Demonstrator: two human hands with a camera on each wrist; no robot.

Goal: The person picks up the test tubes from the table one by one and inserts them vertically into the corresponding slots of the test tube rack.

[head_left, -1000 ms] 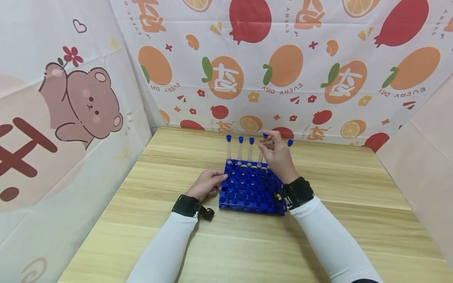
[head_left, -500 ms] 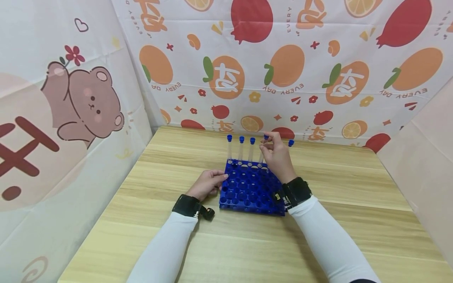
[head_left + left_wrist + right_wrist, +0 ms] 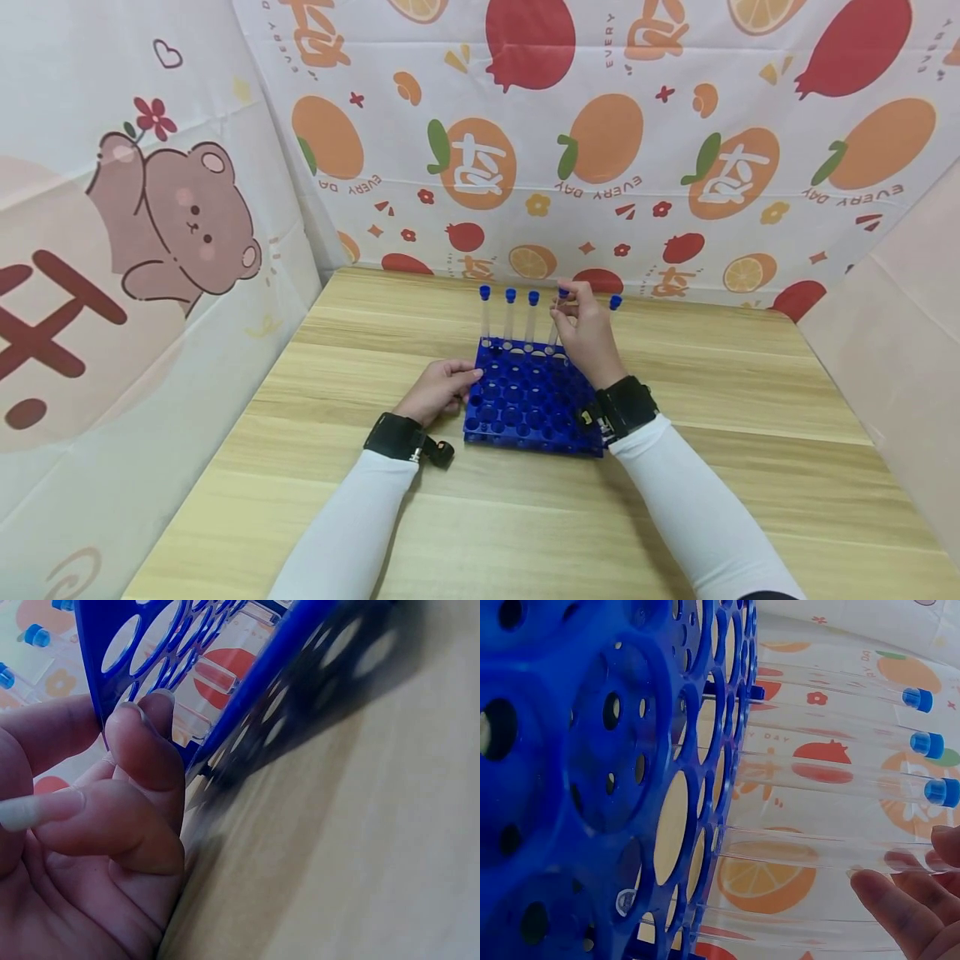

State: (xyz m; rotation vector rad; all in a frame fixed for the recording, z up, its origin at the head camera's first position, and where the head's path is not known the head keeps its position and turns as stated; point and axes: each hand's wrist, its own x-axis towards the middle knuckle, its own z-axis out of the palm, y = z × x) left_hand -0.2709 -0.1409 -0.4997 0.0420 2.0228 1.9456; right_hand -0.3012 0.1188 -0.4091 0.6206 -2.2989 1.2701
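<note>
A blue test tube rack (image 3: 517, 400) with rows of round holes stands on the wooden table. Along its far edge several clear, blue-capped test tubes (image 3: 509, 318) stand upright. My left hand (image 3: 438, 389) grips the rack's left side; in the left wrist view its curled fingers (image 3: 142, 746) lie at the rack's end. At the far row, my right hand (image 3: 588, 337) pinches a test tube (image 3: 34, 636) just below the cap. In the right wrist view that held test tube (image 3: 780, 847) has its lower end in a rack hole. Another blue cap (image 3: 616, 302) shows just right of the right hand.
The wooden table (image 3: 300, 508) stretches out on all sides of the rack. A fruit-printed cloth (image 3: 540, 150) hangs behind it, and a bear-printed cloth (image 3: 187, 208) hangs on the left. Each wrist wears a black strap with a small camera (image 3: 440, 453).
Almost nothing differs. The right hand stays on the same test tube, its wrist shifting very slightly to the left, while the left hand and the rack keep their places.
</note>
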